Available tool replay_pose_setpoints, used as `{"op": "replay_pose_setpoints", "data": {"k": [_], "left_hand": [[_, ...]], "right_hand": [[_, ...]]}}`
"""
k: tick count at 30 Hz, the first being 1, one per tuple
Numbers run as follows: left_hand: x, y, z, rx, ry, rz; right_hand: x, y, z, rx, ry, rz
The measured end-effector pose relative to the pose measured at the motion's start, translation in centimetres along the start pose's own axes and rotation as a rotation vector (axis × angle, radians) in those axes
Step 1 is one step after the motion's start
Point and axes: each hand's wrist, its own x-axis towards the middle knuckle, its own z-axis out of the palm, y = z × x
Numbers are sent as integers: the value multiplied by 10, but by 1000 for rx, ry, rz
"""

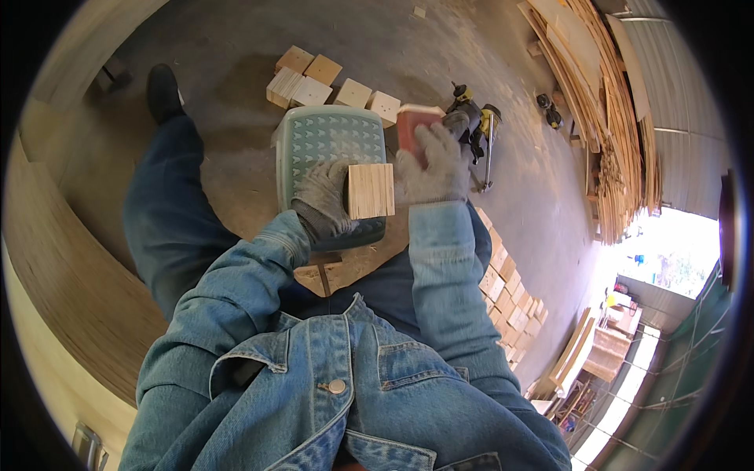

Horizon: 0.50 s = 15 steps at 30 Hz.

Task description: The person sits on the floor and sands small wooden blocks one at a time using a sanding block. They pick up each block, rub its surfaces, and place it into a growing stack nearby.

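A pale green plastic stool (334, 129) with a raised pattern stands in front of me. Over its right side, my gloved left hand (326, 195) is closed on a square wooden block (371, 191) with layered, striped grain facing up. My gloved right hand (436, 163) grips a red block (414, 129), which looks like a sanding block, just beyond the stool's right edge. The red block is held apart from the wooden one. Pale dust lies on the stool top. The fingers under the wooden block are hidden.
Several wooden blocks (318, 71) lie on the floor beyond the stool. Yellow-and-black power tools (471, 118) and a hammer (488, 157) are to the right. More blocks (514, 302) are stacked by my right leg. Long boards (601, 102) lean at the far right; a curved-looking wood panel (71, 282) borders my left.
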Motion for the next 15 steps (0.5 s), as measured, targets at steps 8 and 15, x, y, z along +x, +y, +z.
{"op": "replay_pose_setpoints", "data": {"k": [8, 15], "left_hand": [[0, -12, 12, 28, -7, -18], [1, 1, 5, 37, -38, -108]], "right_hand": [[-128, -24, -20, 22, -170, -133], [-56, -17, 12, -10, -130, -68]]}}
